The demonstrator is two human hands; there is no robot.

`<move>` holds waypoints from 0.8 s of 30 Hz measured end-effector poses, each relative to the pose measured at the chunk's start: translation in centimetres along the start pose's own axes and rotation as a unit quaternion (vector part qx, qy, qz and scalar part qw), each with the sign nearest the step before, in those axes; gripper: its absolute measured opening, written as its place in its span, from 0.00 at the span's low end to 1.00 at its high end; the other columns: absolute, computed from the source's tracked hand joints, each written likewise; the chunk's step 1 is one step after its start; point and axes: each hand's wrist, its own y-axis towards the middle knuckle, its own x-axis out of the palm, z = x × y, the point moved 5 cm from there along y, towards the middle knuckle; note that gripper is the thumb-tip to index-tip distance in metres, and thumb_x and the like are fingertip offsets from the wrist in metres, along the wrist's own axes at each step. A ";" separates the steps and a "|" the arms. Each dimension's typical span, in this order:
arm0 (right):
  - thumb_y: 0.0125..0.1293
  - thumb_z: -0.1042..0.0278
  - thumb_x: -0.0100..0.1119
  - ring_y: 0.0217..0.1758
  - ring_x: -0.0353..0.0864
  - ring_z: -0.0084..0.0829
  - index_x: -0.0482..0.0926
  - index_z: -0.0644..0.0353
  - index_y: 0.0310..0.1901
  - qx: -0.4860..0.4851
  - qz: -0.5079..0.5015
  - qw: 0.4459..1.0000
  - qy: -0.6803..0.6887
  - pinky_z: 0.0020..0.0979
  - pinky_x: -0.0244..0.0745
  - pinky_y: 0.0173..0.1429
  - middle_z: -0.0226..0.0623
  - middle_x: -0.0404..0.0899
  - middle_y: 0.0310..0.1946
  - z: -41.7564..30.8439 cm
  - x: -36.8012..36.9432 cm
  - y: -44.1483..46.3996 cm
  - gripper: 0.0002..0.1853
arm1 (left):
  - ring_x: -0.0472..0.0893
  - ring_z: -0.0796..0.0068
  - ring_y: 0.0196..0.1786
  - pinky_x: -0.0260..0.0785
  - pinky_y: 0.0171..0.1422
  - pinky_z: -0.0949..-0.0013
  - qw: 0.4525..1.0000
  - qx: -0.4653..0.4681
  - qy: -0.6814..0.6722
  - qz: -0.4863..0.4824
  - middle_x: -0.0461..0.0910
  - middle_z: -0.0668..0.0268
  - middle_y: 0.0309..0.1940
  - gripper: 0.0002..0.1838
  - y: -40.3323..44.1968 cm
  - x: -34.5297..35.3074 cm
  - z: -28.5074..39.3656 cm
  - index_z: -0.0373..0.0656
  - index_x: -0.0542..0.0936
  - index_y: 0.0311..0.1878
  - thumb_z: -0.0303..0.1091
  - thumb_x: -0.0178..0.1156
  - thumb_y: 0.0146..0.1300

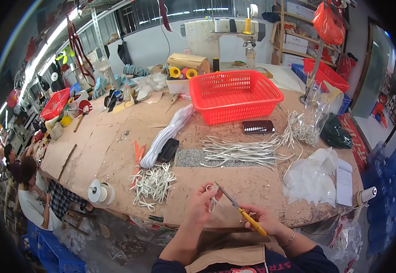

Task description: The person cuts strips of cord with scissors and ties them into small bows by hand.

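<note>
My left hand [201, 204] is closed, pinching a small looped piece of white cord [213, 203] between its fingertips. In my right hand [267, 221] is a yellow-handled tool [251, 221] with a long, slim metal end; its exact kind is hard to make out. The metal tip reaches the cord at my left fingertips. Left of my hands lies a pile of knotted white cord loops [153, 185]. Beyond them, many straight cut lengths of white cord [239, 151] are spread over a grey speckled slab [186, 158].
A red plastic basket [234, 98] stands behind the cords, near a dark phone [258, 127]. A white cord bundle [166, 136] lies across a black object [168, 150]. Rightward are a plastic bag [314, 175] and notepad [344, 184]. A spool [99, 193] sits at the left edge; another person [36, 200] sits beyond.
</note>
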 end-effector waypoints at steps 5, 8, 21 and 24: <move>0.57 0.79 0.55 0.30 0.71 0.12 0.61 0.51 0.63 -0.029 0.026 0.999 -0.036 0.13 0.68 0.29 0.29 0.73 0.37 0.2 0.3 -0.2 0.30 | 0.76 0.62 0.48 0.68 0.58 0.62 1.000 0.005 -0.011 0.012 0.73 0.66 0.36 0.10 -0.2 0.5 0.2 0.37 0.71 0.42 0.20 0.54 0.55; 0.57 0.77 0.58 0.34 0.74 0.14 0.64 0.55 0.61 -0.013 0.039 0.999 -0.024 0.17 0.70 0.40 0.26 0.72 0.38 0.4 0.2 -0.3 0.28 | 0.74 0.58 0.51 0.68 0.58 0.55 0.993 0.034 -0.072 0.083 0.73 0.63 0.37 0.08 -0.2 0.3 1.0 0.38 0.71 0.40 0.20 0.52 0.57; 0.51 0.73 0.65 0.33 0.71 0.14 0.62 0.54 0.62 -0.070 0.014 0.983 -0.171 0.18 0.67 0.36 0.28 0.70 0.38 0.0 1.4 -0.7 0.35 | 0.71 0.52 0.55 0.64 0.59 0.45 0.964 0.056 -0.240 0.097 0.73 0.54 0.42 0.06 -0.2 0.4 1.7 0.36 0.69 0.40 0.19 0.49 0.59; 0.51 0.74 0.65 0.33 0.74 0.14 0.63 0.53 0.61 -0.075 0.022 0.982 -0.172 0.18 0.69 0.36 0.29 0.72 0.37 0.0 1.3 -0.7 0.34 | 0.72 0.52 0.54 0.64 0.60 0.44 0.962 0.057 -0.250 0.090 0.73 0.54 0.42 0.06 -0.3 0.5 1.7 0.36 0.69 0.40 0.19 0.49 0.59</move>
